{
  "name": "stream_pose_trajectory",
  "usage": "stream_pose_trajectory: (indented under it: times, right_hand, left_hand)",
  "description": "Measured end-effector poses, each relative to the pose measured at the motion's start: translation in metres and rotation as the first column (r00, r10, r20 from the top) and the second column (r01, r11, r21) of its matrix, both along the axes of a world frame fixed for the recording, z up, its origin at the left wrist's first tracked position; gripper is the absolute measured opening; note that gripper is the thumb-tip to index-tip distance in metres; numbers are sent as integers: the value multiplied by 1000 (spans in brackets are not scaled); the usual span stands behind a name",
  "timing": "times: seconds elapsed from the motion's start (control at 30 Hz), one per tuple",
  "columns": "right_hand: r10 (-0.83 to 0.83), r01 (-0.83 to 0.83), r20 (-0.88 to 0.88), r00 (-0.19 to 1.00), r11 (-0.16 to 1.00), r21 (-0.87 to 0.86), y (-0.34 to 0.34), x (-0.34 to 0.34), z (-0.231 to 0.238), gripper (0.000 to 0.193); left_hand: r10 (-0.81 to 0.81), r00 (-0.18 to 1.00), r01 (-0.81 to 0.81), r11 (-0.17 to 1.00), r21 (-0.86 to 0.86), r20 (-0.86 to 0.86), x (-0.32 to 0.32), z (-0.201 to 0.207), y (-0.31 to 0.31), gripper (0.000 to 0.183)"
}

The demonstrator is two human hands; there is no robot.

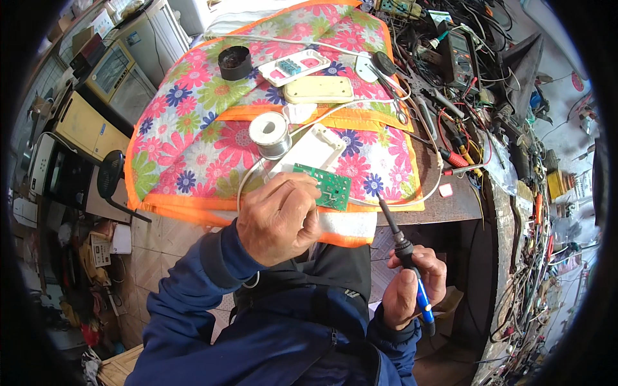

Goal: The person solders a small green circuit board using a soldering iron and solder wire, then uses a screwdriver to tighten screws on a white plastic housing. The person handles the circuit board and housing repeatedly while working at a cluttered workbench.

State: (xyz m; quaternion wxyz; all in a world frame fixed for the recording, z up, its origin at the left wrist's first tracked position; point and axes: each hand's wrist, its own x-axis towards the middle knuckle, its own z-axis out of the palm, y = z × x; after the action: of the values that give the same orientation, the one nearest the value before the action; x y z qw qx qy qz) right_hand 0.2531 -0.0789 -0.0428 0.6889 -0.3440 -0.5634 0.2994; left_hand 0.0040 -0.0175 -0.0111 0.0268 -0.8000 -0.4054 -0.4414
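My left hand (278, 215) is closed with its fingertips at the left side of a green circuit board (333, 192), pinching it above the near edge of the cloth. The board is tilted, with solder traces facing up; its left end is partly hidden by my fingers. In my right hand (415, 283) is a soldering iron (421, 297) with a blue handle, its dark barrel pointing up and left, apart from the board. Just beyond the board lies a white plastic case half (315, 153). A spool of solder wire (270, 135) stands upright beside it.
A flowered cloth (174, 151) with orange edging covers the table. Farther back are a round black tin (235, 62), a white tray (293, 67), a cream cover (318, 89) and scissors (400, 110). Tangled cables, tools and a multimeter (458, 59) crowd the right side.
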Motion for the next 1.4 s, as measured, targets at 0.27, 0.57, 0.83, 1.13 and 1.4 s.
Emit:
stream_pose_trajectory:
  times: [0.27,0.57,0.83,1.13,1.4]
  right_hand:
    - [-68,43,-110,992,976,-213,-9,-3,5,34]
    - [-17,-30,-151,988,954,-298,-4,1,-3,29]
    - [-2,-54,-161,987,938,-342,-4,2,-6,30]
    - [-3,-49,-142,990,932,-359,-2,-2,1,29]
    - [27,-115,-224,974,915,-387,2,-1,-2,27]
  left_hand:
    - [-28,1000,28,1000,-7,1,-1,1,1,25]
    - [-9,1000,10,1000,10,-17,0,1,1,26]
    - [-7,1000,8,999,38,-23,3,7,3,23]
    - [-14,1000,15,999,50,-26,1,6,3,23]
    - [-14,999,16,998,54,-30,2,6,4,23]
